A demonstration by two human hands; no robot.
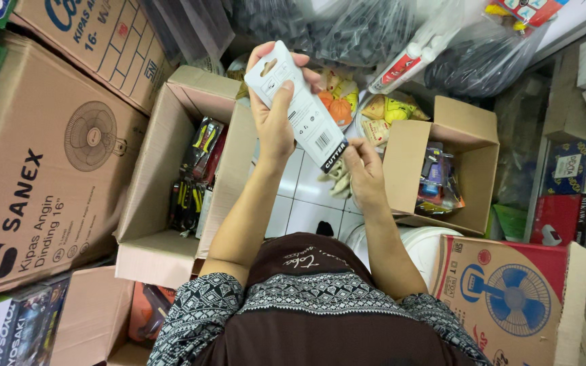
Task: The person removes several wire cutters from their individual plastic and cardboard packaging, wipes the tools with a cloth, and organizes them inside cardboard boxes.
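Note:
A long white carded package [303,108] with a black lower end is held up between both hands over the tiled floor. My left hand [274,115] grips its upper half, thumb across the back. My right hand [364,169] pinches the black lower corner. To the left, an open cardboard box [164,163] holds several yellow-and-black packaged tools [194,179]. Another open box [473,146] to the right holds blue and mixed packaged items [435,179].
Large fan cartons stand at the left [42,169] and lower right [503,291]. Black plastic bags [354,27] and a red-and-white tube [401,68] lie at the top. Orange and yellow packets [347,102] sit behind the package. A white bucket [422,247] is near my right arm.

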